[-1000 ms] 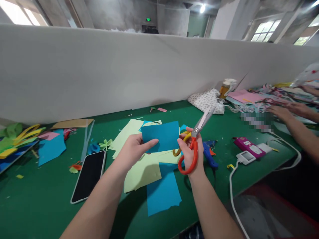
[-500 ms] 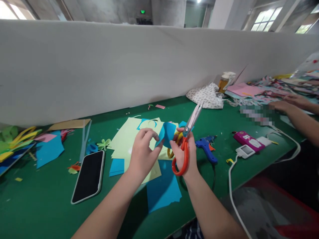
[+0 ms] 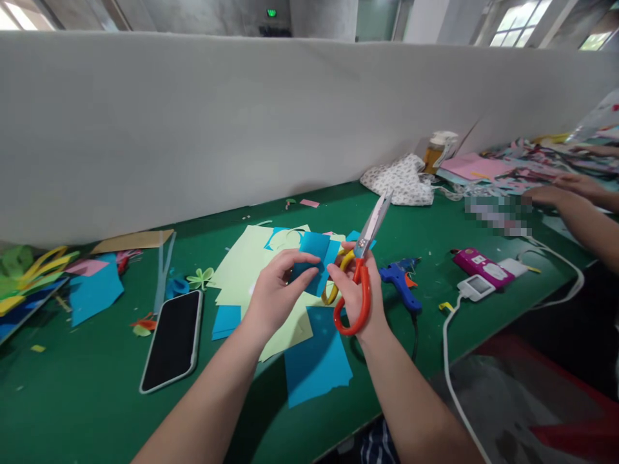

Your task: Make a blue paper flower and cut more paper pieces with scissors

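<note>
Between thumb and fingers, my left hand (image 3: 278,290) pinches a small piece of blue paper (image 3: 314,248), which looks folded. Scissors (image 3: 362,283) with orange-red and yellow handles rest in my right hand (image 3: 355,296), their blades pointing up and away. The right thumb and fingers close around the handles near the right edge of the blue paper; whether they also touch it is unclear. Pale green sheets (image 3: 236,264) lie beneath both hands. A larger blue sheet (image 3: 316,367) is on the table nearer to me.
A phone (image 3: 173,341) lies left of the sheets. To the right are a blue glue gun (image 3: 400,283), a magenta device (image 3: 483,267) and a white cable (image 3: 447,348). A patterned cloth (image 3: 401,180) sits by the partition. Another person's hands are at the far right.
The blue paper, curled before, now looks flatter and more upright in my left hand. Both hands have shifted only slightly, and the scissors stay in my right hand.
</note>
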`<state>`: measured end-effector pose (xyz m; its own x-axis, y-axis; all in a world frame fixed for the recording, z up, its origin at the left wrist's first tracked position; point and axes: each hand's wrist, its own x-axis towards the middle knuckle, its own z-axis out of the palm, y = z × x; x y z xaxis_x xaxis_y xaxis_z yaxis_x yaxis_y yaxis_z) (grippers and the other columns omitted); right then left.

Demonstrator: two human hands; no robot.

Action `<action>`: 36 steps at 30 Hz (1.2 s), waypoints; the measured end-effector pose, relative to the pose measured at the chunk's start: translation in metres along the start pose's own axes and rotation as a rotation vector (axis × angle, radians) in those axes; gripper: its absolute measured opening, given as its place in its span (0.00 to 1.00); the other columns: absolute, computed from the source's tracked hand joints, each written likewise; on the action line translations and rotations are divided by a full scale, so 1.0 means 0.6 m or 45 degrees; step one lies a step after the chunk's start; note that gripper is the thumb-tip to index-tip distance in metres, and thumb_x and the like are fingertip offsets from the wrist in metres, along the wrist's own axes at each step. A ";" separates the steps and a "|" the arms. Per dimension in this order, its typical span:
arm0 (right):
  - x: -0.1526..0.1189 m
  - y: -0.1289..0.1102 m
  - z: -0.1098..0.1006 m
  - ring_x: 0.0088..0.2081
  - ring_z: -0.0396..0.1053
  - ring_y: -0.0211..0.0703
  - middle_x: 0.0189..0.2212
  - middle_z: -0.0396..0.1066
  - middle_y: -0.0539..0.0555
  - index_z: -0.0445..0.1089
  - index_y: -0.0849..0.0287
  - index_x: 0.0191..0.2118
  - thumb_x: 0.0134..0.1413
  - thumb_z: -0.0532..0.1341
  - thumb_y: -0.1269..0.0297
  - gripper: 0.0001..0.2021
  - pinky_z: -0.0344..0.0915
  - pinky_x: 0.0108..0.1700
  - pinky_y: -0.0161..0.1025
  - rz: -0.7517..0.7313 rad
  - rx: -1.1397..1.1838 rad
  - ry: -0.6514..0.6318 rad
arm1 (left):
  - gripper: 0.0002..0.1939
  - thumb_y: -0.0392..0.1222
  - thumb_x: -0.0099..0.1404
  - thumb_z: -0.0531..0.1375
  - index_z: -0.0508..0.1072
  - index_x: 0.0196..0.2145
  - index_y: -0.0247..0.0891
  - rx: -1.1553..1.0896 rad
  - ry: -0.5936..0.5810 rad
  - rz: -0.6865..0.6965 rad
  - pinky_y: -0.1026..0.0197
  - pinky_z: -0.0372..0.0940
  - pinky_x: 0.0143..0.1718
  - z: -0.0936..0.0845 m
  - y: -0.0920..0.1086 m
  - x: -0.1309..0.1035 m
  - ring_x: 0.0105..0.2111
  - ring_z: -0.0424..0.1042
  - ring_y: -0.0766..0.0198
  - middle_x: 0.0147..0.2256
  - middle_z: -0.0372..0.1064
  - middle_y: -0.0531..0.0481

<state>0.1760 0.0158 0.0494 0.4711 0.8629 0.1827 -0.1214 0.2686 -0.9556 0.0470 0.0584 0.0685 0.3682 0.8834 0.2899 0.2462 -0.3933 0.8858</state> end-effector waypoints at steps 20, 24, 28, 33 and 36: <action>0.006 0.000 -0.018 0.27 0.63 0.35 0.32 0.63 0.47 0.61 0.52 0.43 0.45 0.60 0.70 0.17 0.63 0.31 0.36 -0.025 -0.291 -0.153 | 0.22 0.42 0.59 0.59 0.63 0.52 0.43 -0.096 -0.405 -0.213 0.67 0.56 0.24 -0.023 0.010 0.008 0.23 0.57 0.70 0.22 0.54 0.58; 0.015 0.012 -0.030 0.25 0.64 0.37 0.27 0.63 0.46 0.58 0.52 0.44 0.49 0.58 0.61 0.15 0.62 0.30 0.36 0.114 -0.416 -0.248 | 0.24 0.42 0.56 0.61 0.65 0.51 0.42 -0.139 -0.161 -0.252 0.65 0.62 0.27 -0.040 0.007 0.014 0.27 0.65 0.68 0.27 0.63 0.54; 0.022 0.039 -0.047 0.29 0.66 0.42 0.29 0.68 0.51 0.61 0.54 0.45 0.52 0.56 0.59 0.13 0.60 0.29 0.37 0.142 -1.175 -0.547 | 0.24 0.41 0.54 0.64 0.66 0.50 0.42 -0.290 0.165 -0.224 0.62 0.67 0.34 -0.057 0.006 0.017 0.31 0.70 0.65 0.30 0.68 0.53; 0.020 0.067 -0.041 0.41 0.68 0.55 0.37 0.70 0.62 0.67 0.59 0.43 0.47 0.56 0.75 0.16 0.59 0.36 0.41 0.099 -1.743 -0.691 | 0.25 0.40 0.53 0.64 0.66 0.49 0.42 -0.325 0.236 -0.204 0.62 0.68 0.33 -0.057 0.010 0.016 0.31 0.70 0.65 0.29 0.69 0.53; 0.020 0.063 -0.039 0.44 0.67 0.57 0.42 0.69 0.65 0.66 0.61 0.46 0.47 0.56 0.75 0.18 0.60 0.39 0.43 0.088 -1.755 -0.671 | 0.25 0.40 0.53 0.64 0.66 0.49 0.42 -0.326 0.228 -0.201 0.62 0.69 0.33 -0.053 0.011 0.015 0.31 0.71 0.65 0.29 0.69 0.53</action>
<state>0.1973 0.0262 0.0099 0.0979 0.9903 -0.0989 0.9197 -0.1280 -0.3712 0.0236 0.0716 0.0884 0.1751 0.9679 0.1805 0.0468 -0.1913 0.9804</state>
